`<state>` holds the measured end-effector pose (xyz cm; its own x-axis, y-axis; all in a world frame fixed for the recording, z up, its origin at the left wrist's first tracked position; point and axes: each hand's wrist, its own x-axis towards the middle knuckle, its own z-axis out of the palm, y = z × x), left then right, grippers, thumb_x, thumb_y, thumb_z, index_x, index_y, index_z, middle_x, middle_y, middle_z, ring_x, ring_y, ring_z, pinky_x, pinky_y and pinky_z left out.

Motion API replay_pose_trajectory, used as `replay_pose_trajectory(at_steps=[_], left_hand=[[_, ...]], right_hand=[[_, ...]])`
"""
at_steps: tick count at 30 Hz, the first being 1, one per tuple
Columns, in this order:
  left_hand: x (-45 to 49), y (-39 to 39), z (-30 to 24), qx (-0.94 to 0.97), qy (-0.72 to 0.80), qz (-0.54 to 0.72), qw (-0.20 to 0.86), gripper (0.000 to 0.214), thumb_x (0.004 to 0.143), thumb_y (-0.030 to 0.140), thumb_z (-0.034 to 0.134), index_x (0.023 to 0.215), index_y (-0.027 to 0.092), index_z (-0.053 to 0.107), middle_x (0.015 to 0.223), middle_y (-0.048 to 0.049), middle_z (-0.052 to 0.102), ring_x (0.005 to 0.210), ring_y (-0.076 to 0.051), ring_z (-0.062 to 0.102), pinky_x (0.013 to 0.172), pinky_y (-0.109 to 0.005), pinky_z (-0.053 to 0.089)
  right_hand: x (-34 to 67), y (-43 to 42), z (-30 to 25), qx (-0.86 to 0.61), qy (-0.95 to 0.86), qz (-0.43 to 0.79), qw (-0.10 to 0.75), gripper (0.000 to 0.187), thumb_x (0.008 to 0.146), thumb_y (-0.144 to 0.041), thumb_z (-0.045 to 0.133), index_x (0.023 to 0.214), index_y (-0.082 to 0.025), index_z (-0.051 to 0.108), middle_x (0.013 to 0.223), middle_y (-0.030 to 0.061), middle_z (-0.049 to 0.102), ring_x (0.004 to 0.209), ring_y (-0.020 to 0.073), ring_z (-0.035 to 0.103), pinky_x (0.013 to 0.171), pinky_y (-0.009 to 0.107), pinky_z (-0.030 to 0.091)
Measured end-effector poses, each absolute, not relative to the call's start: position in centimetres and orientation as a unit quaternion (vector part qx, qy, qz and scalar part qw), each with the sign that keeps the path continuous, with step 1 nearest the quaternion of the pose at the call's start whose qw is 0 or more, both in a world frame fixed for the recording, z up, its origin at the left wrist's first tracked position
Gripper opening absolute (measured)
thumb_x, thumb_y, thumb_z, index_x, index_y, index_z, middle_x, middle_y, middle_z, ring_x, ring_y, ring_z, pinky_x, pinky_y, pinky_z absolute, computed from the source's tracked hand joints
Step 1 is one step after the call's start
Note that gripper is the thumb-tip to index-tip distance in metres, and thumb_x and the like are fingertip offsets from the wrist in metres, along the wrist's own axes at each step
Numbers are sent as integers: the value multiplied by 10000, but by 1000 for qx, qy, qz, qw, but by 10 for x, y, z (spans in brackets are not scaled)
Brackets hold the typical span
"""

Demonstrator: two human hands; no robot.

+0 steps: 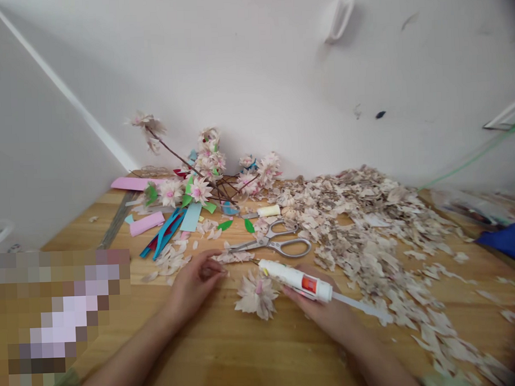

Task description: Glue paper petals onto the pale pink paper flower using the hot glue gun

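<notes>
My right hand [314, 303] is wrapped round a white glue gun [294, 277] with a red label. A clear glue stick [358, 306] runs out of its back end, and its nozzle points left. My left hand [201, 276] is closed, thumb and fingertips together; anything between them is too small to make out. A pale petalled flower [256, 297] with a pink centre lies on the table just below the nozzle, between my hands. Silver scissors [280, 242] lie behind the glue gun, blades toward my left hand.
Dried petals [369, 234] spread in a heap across the right of the wooden table [229, 357]. Finished flowers on brown stems [175, 153] stand at the back left. Pink paper [146, 223], blue strips [166, 234] and green leaves [225, 224] lie before them. A white wall is behind.
</notes>
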<state>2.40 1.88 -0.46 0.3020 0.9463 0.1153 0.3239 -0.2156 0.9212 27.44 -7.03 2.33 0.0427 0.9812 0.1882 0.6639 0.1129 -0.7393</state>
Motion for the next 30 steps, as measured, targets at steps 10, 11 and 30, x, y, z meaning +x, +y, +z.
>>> replay_pose_trajectory(at_steps=[10, 11, 30], left_hand=[[31, 20, 12, 491, 471, 442, 585, 580, 515, 355, 812, 984, 177, 522, 639, 40, 639, 599, -130, 618, 546, -231, 480], [32, 19, 13, 488, 469, 428, 598, 594, 513, 359, 816, 997, 173, 526, 637, 36, 640, 570, -122, 598, 504, -217, 456], [46, -6, 21, 551, 472, 375, 577, 547, 575, 293, 772, 1066, 160, 570, 639, 10, 682, 488, -109, 563, 412, -191, 370]], right_hand=[[276, -71, 23, -664, -579, 269, 389, 244, 752, -471, 592, 754, -239, 666, 767, 43, 733, 740, 266, 695, 589, 324, 555], [276, -71, 22, -663, -576, 275, 392, 246, 746, -476, 596, 754, -240, 667, 771, 46, 737, 743, 270, 698, 593, 328, 559], [271, -72, 34, -582, -687, 289, 326, 251, 797, -368, 592, 634, -231, 459, 592, -28, 500, 541, 139, 487, 486, 260, 375]])
